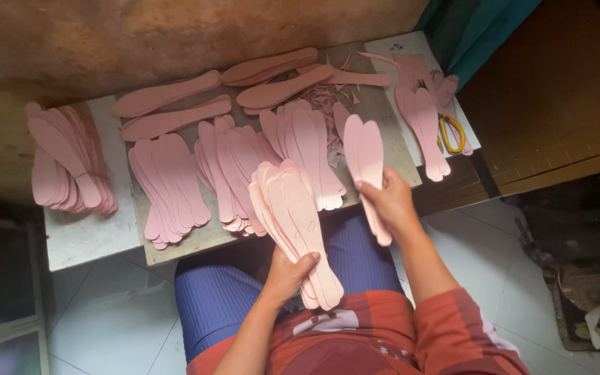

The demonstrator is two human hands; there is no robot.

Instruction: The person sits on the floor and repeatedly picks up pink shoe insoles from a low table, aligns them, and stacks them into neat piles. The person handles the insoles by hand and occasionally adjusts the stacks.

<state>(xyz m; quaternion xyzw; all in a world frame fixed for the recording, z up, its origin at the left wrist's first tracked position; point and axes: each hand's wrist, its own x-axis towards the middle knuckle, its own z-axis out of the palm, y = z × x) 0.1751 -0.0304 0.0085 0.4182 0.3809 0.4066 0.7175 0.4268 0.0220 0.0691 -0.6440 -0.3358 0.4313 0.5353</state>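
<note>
Our left hand (287,272) clenches the fanned insole stack (294,222); our right hand (387,201), just right of it, grips two insoles (365,156), long axes pointing far.

yellow-handled scissors (452,132) on the grey board (196,239), white floor tiles (112,326)

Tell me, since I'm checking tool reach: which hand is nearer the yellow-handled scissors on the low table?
Right. The right hand, holding pink insole cutouts, sits below-left of the yellow-handled scissors. The left hand, gripping a fanned pink stack, is farther away over the lap.
</note>
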